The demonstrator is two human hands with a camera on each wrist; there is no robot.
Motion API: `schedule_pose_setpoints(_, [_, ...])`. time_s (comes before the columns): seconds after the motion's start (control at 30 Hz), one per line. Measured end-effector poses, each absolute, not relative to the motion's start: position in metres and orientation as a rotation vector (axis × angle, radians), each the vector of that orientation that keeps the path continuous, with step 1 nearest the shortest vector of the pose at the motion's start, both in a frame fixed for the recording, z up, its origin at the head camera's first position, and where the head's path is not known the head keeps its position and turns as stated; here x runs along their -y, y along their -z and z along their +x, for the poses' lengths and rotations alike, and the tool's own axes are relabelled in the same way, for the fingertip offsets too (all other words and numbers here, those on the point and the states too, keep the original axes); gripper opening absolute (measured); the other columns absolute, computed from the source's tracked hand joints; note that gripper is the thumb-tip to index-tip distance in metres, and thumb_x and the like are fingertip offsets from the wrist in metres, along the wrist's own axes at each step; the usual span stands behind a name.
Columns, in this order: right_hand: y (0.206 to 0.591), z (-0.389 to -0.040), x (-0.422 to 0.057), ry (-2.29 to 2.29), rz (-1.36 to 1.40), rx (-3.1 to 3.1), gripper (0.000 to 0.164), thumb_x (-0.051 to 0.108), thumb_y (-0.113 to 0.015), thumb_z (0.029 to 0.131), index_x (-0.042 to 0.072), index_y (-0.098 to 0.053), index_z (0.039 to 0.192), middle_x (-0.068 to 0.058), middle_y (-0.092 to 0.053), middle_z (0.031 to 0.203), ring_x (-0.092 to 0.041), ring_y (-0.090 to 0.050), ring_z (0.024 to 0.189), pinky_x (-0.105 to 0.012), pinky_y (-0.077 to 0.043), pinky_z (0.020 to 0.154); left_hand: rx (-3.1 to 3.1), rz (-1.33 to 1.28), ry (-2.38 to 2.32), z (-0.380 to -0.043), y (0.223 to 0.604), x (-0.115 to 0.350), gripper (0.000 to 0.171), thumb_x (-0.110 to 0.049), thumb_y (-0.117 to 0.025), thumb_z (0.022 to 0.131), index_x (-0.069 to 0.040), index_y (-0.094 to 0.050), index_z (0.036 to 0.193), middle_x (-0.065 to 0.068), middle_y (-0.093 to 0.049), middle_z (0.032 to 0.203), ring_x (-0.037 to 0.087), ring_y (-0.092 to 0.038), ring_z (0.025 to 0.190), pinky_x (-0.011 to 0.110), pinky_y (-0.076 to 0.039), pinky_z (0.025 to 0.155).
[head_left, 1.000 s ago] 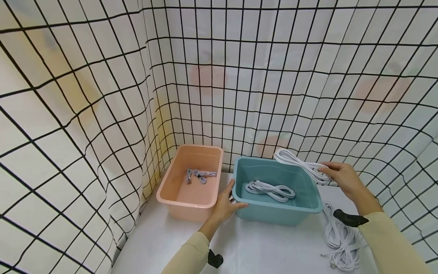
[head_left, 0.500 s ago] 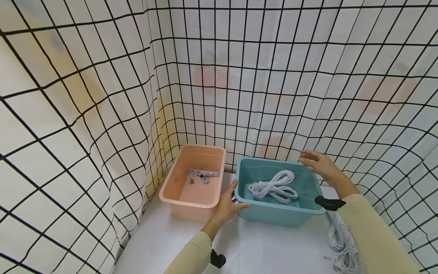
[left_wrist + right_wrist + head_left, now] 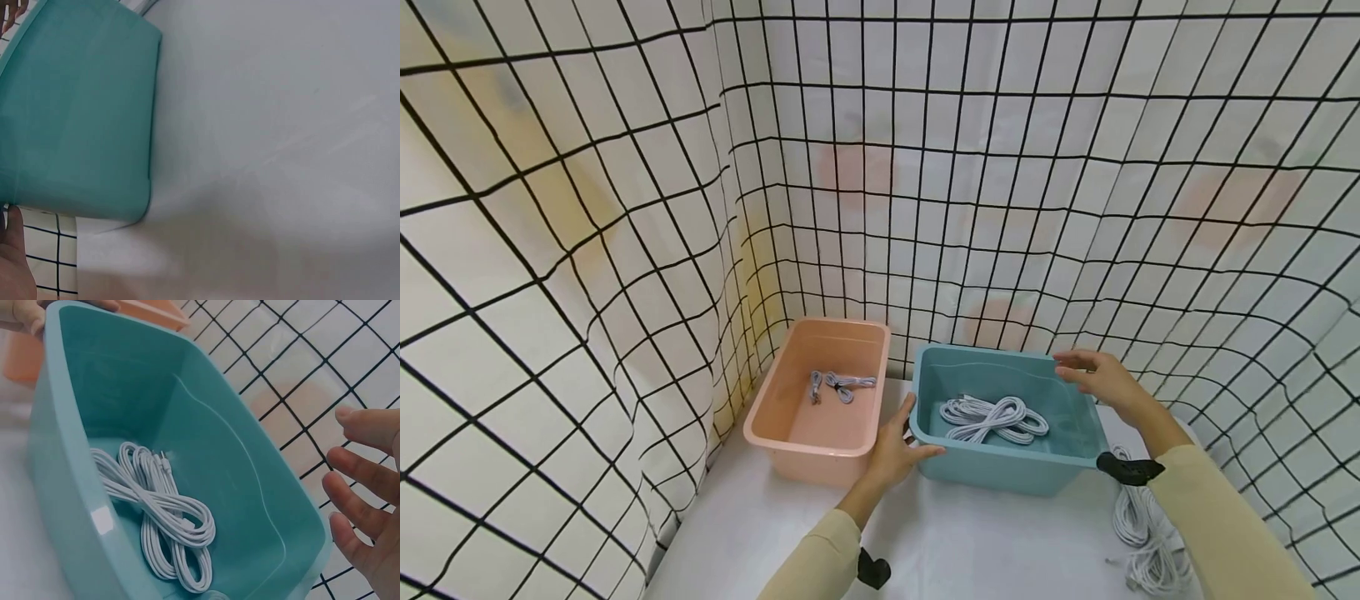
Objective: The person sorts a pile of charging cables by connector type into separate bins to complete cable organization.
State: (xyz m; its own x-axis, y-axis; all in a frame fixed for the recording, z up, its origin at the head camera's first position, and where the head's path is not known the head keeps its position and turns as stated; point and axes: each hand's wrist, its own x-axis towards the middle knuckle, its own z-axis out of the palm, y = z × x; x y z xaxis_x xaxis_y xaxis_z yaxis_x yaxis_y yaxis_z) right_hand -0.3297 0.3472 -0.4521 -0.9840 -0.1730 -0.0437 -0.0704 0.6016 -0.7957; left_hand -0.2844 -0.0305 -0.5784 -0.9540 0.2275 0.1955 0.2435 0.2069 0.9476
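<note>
Bundles of white coiled cable lie crossed on the floor of the teal bin; a plug end shows in the right wrist view. My left hand rests against the bin's near left corner, thumb stretched along the front and index finger along the left side; its other fingers are mostly hidden. Above the bin's right rim hovers my right hand, holding nothing. Its fingers are spread and loosely bent in the right wrist view. More white coiled cables lie on the table by the right forearm, which partly covers them.
A peach bin stands left of the teal one, close to my left hand, with small tied grey cables inside. Black netting over pale sheeting encloses the white table at the back and sides.
My right hand has let go of a white cable bundle, which has dropped onto the one in the teal bin. The hand then stays over the right rim. My left hand keeps its place.
</note>
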Motion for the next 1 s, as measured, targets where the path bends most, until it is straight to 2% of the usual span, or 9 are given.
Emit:
schedule_pose_setpoints(0.2, [0.451,-0.323,-0.349,1.307,-0.212,-2.736,0.069,0.048,-0.065,0.102,0.0,-0.05,0.149,-0.027,-0.053,0.145,-0.047,-0.053,0.13,-0.063,-0.048,0.103,2.407,-0.473,1.917,-0.286,0.58,0.032,0.112,-0.017,-0.092,0.078,-0.009,-0.022,0.165,0.009,-0.026,0.167,0.031,-0.043,0.143,0.033,-0.048,0.106])
schedule_pose_setpoints(0.6, [0.449,-0.298,-0.36,1.297,-0.2,-2.776,0.067,0.047,-0.063,0.103,-0.001,-0.052,0.148,-0.028,-0.054,0.144,-0.049,-0.05,0.13,-0.065,-0.047,0.103,2.419,-0.478,1.92,-0.284,0.581,0.031,0.111,-0.017,-0.092,0.079,-0.007,-0.022,0.165,0.011,-0.026,0.167,0.033,-0.043,0.143,0.035,-0.048,0.106])
schedule_pose_setpoints(0.73, [0.457,-0.291,-0.367,1.306,-0.155,-2.779,0.065,0.044,-0.062,0.104,-0.002,-0.05,0.148,-0.028,-0.055,0.143,-0.048,-0.052,0.129,-0.063,-0.048,0.103,2.405,-0.489,1.912,-0.283,0.579,0.03,0.11,-0.016,-0.091,0.08,-0.004,-0.023,0.164,0.015,-0.027,0.167,0.036,-0.044,0.142,0.037,-0.048,0.106])
schedule_pose_setpoints(1.0, [0.469,-0.279,-0.379,1.329,-0.166,-2.796,0.061,0.04,-0.061,0.106,-0.002,-0.05,0.148,-0.028,-0.056,0.142,-0.049,-0.052,0.13,-0.058,-0.052,0.1,2.404,-0.486,1.922,-0.282,0.579,0.03,0.108,-0.016,-0.091,0.081,-0.006,-0.023,0.165,0.016,-0.029,0.166,0.038,-0.043,0.142,0.041,-0.048,0.106])
